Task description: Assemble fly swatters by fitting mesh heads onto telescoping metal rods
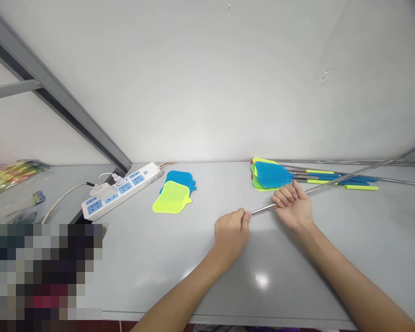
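A thin metal rod (328,183) slants across both hands, its far end reaching up to the right. My left hand (231,231) is closed in a fist around the rod's near end. My right hand (293,205), palm turned up, has its fingers curled around the rod farther along. Just beyond the right hand lies a stack of fly swatters with a blue head (271,175) on top and metal shafts pointing right. Left of the hands, a loose yellow swatter head (172,197) overlaps blue swatter heads (180,177). Whatever is inside the left fist is hidden.
A white power strip (121,191) with plugs and a cable stands at the left. Bagged items (17,177) lie farther left, near a pixelated area. Yellow and blue grips (360,187) rest at the right. A wall backs the grey table (141,272).
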The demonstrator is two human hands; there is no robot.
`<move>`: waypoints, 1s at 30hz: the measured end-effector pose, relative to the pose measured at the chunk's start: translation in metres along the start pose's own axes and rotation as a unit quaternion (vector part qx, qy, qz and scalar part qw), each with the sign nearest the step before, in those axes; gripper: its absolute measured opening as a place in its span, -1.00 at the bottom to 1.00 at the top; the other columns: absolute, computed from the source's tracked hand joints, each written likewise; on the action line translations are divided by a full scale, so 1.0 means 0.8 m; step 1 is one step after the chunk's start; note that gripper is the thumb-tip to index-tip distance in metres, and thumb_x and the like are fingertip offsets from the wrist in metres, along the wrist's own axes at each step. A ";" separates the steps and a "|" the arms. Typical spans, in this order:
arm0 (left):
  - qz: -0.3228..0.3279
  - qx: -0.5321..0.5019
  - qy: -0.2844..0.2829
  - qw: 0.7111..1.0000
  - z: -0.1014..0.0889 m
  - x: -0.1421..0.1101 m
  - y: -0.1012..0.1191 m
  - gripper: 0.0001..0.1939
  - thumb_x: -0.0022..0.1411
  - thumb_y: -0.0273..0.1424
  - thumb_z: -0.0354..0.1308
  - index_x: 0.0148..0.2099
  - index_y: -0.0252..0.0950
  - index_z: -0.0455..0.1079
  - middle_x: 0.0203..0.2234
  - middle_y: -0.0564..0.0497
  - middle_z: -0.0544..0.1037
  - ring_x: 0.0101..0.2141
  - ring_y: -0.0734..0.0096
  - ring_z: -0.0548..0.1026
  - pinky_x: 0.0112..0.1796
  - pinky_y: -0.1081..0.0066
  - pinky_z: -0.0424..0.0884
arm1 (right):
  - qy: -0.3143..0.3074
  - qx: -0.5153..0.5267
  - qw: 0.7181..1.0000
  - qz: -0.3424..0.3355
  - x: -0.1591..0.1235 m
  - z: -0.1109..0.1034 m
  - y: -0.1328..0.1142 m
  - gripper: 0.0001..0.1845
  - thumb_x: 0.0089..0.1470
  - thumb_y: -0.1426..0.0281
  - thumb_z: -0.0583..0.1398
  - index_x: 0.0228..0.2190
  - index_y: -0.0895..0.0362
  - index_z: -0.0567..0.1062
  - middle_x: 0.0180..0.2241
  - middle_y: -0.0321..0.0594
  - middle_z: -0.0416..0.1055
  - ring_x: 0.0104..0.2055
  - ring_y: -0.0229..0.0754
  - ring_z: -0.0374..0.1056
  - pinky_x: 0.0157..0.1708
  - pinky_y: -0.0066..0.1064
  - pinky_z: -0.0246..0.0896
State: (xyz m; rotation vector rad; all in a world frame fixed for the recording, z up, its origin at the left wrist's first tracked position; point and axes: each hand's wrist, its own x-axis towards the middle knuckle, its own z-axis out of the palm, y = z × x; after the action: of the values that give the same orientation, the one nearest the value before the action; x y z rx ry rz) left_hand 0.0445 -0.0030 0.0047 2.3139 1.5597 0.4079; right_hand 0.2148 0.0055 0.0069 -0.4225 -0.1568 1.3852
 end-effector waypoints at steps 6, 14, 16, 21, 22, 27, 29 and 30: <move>0.001 0.001 0.004 1.000 0.002 -0.001 -0.002 -0.63 0.24 -0.25 -0.25 -0.53 -0.26 0.17 -0.66 0.11 0.40 -0.61 0.53 0.30 -0.56 0.44 -0.09 | 0.004 -0.004 1.000 0.003 0.000 0.000 0.000 -0.57 0.03 0.38 0.01 -0.67 0.14 -0.16 -0.73 -0.41 -0.26 -0.71 -0.37 -0.25 -0.73 -0.51 -0.18; 0.002 -0.007 -0.007 1.000 0.002 -0.001 -0.002 -0.62 0.25 -0.25 -0.28 -0.54 -0.25 0.15 -0.68 0.12 0.37 -0.61 0.53 0.29 -0.57 0.45 -0.09 | 0.004 -0.012 1.000 0.016 0.002 0.001 -0.003 -0.57 0.00 0.42 0.04 -0.67 0.14 -0.15 -0.73 -0.42 -0.24 -0.71 -0.37 -0.24 -0.73 -0.51 -0.17; 0.000 -0.010 -0.010 1.000 0.001 -0.002 -0.001 -0.62 0.25 -0.25 -0.28 -0.53 -0.25 0.15 -0.68 0.13 0.36 -0.61 0.53 0.30 -0.58 0.46 -0.10 | 0.003 -0.015 1.000 0.019 0.002 0.002 -0.003 -0.57 -0.01 0.42 0.05 -0.67 0.14 -0.15 -0.73 -0.42 -0.24 -0.71 -0.38 -0.24 -0.73 -0.51 -0.17; -0.003 -0.016 -0.024 1.000 0.000 -0.001 -0.001 -0.61 0.25 -0.24 -0.30 -0.53 -0.25 0.15 -0.68 0.13 0.36 -0.62 0.52 0.30 -0.59 0.46 -0.11 | 0.002 -0.017 1.000 0.022 0.002 0.003 -0.002 -0.57 -0.02 0.42 0.06 -0.67 0.14 -0.15 -0.73 -0.42 -0.24 -0.71 -0.38 -0.23 -0.73 -0.51 -0.18; -0.005 -0.017 -0.027 0.999 0.000 -0.001 -0.002 -0.61 0.25 -0.23 -0.30 -0.53 -0.25 0.15 -0.68 0.13 0.36 -0.62 0.52 0.30 -0.59 0.46 -0.11 | 0.002 -0.017 1.000 0.023 0.002 0.003 -0.003 -0.57 -0.02 0.42 0.06 -0.67 0.14 -0.15 -0.73 -0.42 -0.24 -0.71 -0.38 -0.23 -0.73 -0.51 -0.18; 0.001 -0.018 -0.029 0.999 0.003 -0.001 -0.002 -0.60 0.26 -0.24 -0.31 -0.51 -0.24 0.19 -0.66 0.12 0.38 -0.59 0.52 0.32 -0.57 0.45 -0.07 | -0.003 -0.019 1.000 0.017 0.002 0.003 -0.002 -0.56 -0.01 0.42 0.05 -0.67 0.14 -0.16 -0.74 -0.42 -0.27 -0.72 -0.38 -0.25 -0.74 -0.51 -0.18; -0.004 -0.009 -0.033 0.999 0.003 -0.002 -0.001 -0.61 0.26 -0.25 -0.30 -0.50 -0.24 0.21 -0.64 0.11 0.39 -0.57 0.52 0.34 -0.56 0.44 -0.06 | -0.003 -0.021 1.000 0.010 0.001 0.002 0.000 -0.55 -0.01 0.41 0.05 -0.68 0.14 -0.16 -0.75 -0.43 -0.31 -0.73 -0.37 -0.27 -0.75 -0.51 -0.20; -0.010 -0.003 -0.035 0.999 0.003 -0.002 -0.001 -0.62 0.26 -0.26 -0.30 -0.49 -0.24 0.22 -0.63 0.11 0.40 -0.56 0.51 0.35 -0.56 0.44 -0.05 | -0.001 -0.023 1.000 0.006 0.000 0.002 0.002 -0.55 0.00 0.39 0.04 -0.68 0.14 -0.16 -0.75 -0.43 -0.32 -0.73 -0.37 -0.28 -0.75 -0.50 -0.20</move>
State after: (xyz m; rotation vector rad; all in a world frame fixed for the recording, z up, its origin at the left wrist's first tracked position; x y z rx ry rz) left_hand 0.0445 -0.0046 0.0018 2.2815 1.5455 0.3227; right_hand 0.2133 0.0061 0.0077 -0.4604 -0.1881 1.3964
